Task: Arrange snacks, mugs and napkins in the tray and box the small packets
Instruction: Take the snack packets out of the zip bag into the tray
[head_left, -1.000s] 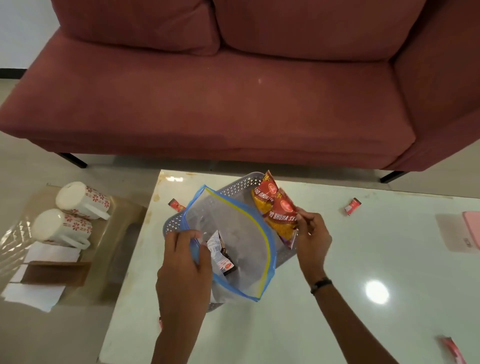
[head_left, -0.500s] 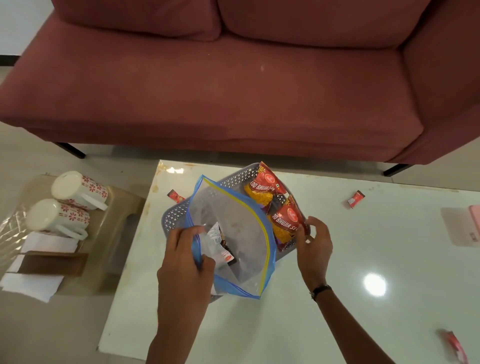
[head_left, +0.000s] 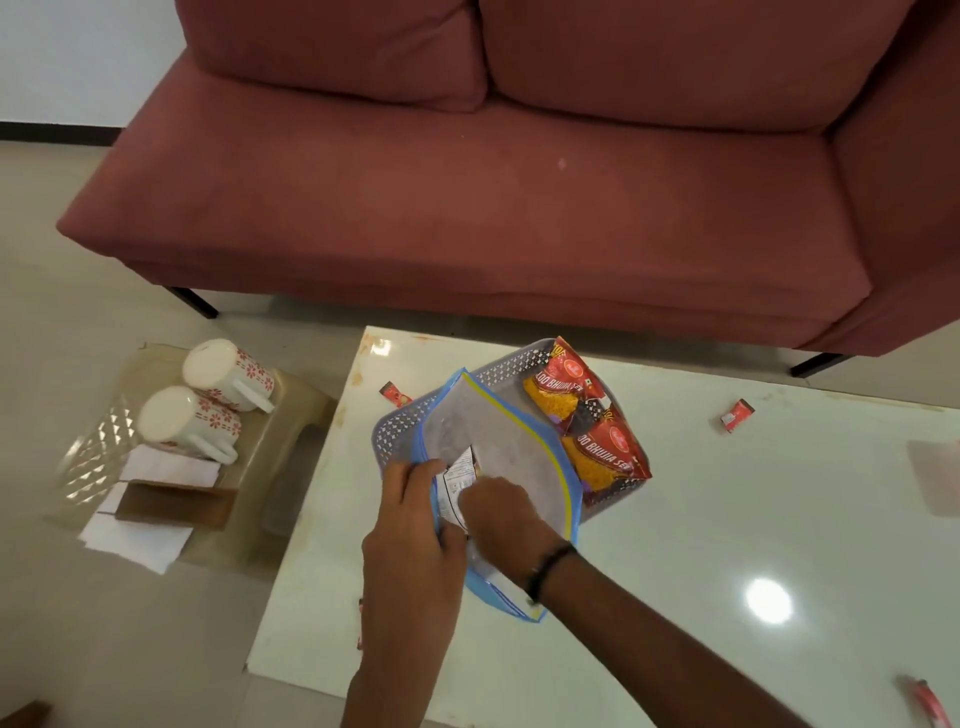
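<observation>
A grey perforated tray (head_left: 400, 423) sits on the white table. Two red snack packets (head_left: 587, 415) lie along its right side. A clear zip bag with blue edges (head_left: 509, 436) stands open over the tray. My left hand (head_left: 410, 525) grips the bag's left rim. My right hand (head_left: 498, 519) is inside the bag, fingers around a small white packet (head_left: 460, 475). Small red packets lie loose on the table: one left of the tray (head_left: 397, 396), one far right (head_left: 736, 414), one at the bottom right corner (head_left: 927, 706).
A low glass side table (head_left: 98, 447) at the left holds two white floral mugs (head_left: 205, 400), white napkins (head_left: 140, 535) and a brown box (head_left: 174, 503). A dark red sofa (head_left: 493, 218) stands behind the table. A pink item (head_left: 935, 475) lies at the right edge.
My right hand let go of the red snack packets, which now lie in the tray, and moved left into the zip bag onto the white packet. The camera view shifted.
</observation>
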